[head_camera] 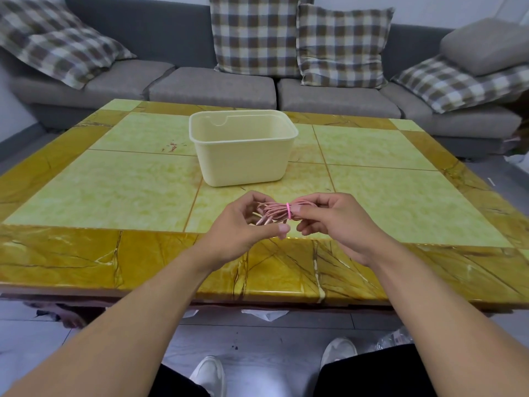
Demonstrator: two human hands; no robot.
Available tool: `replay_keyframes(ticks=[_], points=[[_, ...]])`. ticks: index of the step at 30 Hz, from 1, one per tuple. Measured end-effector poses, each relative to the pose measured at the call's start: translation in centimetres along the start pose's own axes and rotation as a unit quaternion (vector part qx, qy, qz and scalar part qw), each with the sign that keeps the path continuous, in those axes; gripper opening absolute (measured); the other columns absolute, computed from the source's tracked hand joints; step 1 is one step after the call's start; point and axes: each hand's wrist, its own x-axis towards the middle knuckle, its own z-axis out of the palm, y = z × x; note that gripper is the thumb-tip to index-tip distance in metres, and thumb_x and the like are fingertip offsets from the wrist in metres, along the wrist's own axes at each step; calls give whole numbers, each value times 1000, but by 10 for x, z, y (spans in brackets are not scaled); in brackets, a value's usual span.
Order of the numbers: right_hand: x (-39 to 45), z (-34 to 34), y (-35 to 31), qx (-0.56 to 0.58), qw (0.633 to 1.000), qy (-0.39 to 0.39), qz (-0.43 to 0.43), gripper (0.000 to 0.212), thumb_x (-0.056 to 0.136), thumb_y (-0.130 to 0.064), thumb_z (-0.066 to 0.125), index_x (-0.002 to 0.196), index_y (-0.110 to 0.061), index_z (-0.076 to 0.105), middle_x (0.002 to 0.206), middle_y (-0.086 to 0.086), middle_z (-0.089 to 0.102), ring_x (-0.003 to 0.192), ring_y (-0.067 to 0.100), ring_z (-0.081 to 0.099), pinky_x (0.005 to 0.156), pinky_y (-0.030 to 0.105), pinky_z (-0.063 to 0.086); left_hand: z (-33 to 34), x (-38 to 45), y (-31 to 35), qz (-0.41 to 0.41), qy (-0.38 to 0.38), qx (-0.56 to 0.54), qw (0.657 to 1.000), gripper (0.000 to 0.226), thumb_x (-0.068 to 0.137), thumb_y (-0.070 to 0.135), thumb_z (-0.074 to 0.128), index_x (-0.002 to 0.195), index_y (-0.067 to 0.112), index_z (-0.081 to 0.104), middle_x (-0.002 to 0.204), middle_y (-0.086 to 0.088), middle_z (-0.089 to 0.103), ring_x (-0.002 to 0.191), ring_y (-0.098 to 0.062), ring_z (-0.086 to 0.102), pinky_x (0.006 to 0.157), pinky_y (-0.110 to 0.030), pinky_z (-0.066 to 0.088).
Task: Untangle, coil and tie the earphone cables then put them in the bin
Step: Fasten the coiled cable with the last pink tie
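The left hand [246, 224] curls its fingers [243, 203] loosely round the loop end of the pink earphone cable [272, 214], thumb stretched out beneath it; the bundle hangs between both hands just above the near part of the counter [114, 179], short of the bin [243, 156]; a brighter pink band [289, 211] circles its middle; the right hand [332, 222] pinches the other end with bent fingers. The risk, as I judge it, lies in the band; if it sits slack or only once round, the loops may spring free when either grip lets go, or a stray end may catch on the bin's rim. The cable looks thin and pale pink, gathered in many narrow loops, a few strands splaying at the left.
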Motion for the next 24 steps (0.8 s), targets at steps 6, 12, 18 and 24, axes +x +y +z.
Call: replay_keyframes(ticks=[6, 12, 18, 24], points=[[2, 3, 1, 22, 999, -27, 23, 36, 85, -39, 76, 106, -10, 78, 92, 12, 73, 77, 20, 62, 68, 28, 51, 6, -3, 7, 3, 20, -36, 999, 25, 91, 16, 74, 108, 1, 65, 94, -7, 77, 81, -30, 76, 68, -23, 54], [5, 2, 2, 15, 1000, -18, 4, 58, 68, -49, 82, 118, -21, 70, 90, 0, 73, 84, 17, 63, 75, 33, 50, 9, 1, 7, -67, 46, -137, 987, 29, 98, 25, 65, 118, 4, 64, 97, -13, 77, 94, -35, 73, 78, -34, 53], [3, 8, 8, -78, 997, -29, 3, 53, 66, -40, 86, 114, -24, 72, 100, -3, 76, 88, 7, 71, 81, 26, 52, 11, 8, 7, -126, 54, -285, 949, 24, 101, 25, 56, 105, 11, 74, 97, -8, 75, 88, -20, 69, 80, -34, 53], [3, 10, 11, -90, 994, -54, -18, 30, 76, -26, 87, 102, -21, 74, 97, -8, 77, 92, 8, 72, 86, 20, 55, 8, 8, 9, -140, 49, -299, 943, 25, 101, 25, 53, 107, 13, 74, 102, -6, 75, 81, -13, 68, 69, -27, 43]])
